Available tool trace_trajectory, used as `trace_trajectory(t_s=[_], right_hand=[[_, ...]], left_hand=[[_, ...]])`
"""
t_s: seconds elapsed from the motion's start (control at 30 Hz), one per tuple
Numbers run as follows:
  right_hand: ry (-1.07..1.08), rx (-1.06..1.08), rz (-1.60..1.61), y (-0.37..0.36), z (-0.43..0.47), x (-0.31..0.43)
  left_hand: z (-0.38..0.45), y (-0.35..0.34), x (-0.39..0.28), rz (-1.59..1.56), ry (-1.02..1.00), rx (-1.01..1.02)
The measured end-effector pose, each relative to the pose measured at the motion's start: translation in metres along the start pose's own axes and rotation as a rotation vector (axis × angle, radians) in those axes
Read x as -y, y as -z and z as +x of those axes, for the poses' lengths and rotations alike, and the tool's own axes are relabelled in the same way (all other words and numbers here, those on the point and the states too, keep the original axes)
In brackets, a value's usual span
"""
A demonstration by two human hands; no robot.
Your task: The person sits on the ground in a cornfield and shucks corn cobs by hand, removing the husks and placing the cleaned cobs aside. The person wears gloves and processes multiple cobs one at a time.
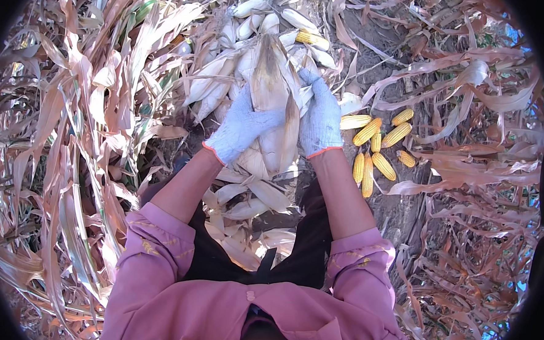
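An ear of corn in its dry, pale husk (271,84) lies upright in the picture between my hands, its dark-stained tip pointing away from me. My left hand (249,120), in a white knit glove with an orange cuff, grips it with the thumb across its front. My right hand (320,110), gloved alike, is at its right side, fingers curled on a pale strip of husk (305,98). A dry brown husk leaf (290,134) hangs between the hands. Beyond them lies a pile of husked-over ears (250,9), with one partly bare yellow ear (312,39) on it.
Several bare yellow corn ears (384,166) lie on the soil right of my right hand. Loose husks (252,201) cover the ground between my legs. Dry corn stalks and leaves (85,128) stand thick at the left, with more dry leaves (479,167) at the right.
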State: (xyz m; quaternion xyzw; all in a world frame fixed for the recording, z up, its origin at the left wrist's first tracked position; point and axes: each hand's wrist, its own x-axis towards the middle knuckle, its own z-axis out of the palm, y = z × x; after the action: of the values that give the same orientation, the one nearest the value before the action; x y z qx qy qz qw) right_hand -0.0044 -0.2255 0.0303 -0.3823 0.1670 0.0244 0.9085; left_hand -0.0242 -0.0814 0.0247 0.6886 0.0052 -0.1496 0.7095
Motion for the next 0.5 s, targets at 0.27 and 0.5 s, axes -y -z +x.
trace_trajectory(t_s=[0.27, 0.5], right_hand=[[0.596, 0.146, -0.896, 0.012, -0.009, -0.008], [0.454, 0.582, -1.146, 0.005, -0.031, 0.009]], left_hand=[[0.011, 0.001, -0.002, -0.253, 0.093, -0.193], [0.017, 0.021, -0.002, -0.331, -0.030, -0.323]])
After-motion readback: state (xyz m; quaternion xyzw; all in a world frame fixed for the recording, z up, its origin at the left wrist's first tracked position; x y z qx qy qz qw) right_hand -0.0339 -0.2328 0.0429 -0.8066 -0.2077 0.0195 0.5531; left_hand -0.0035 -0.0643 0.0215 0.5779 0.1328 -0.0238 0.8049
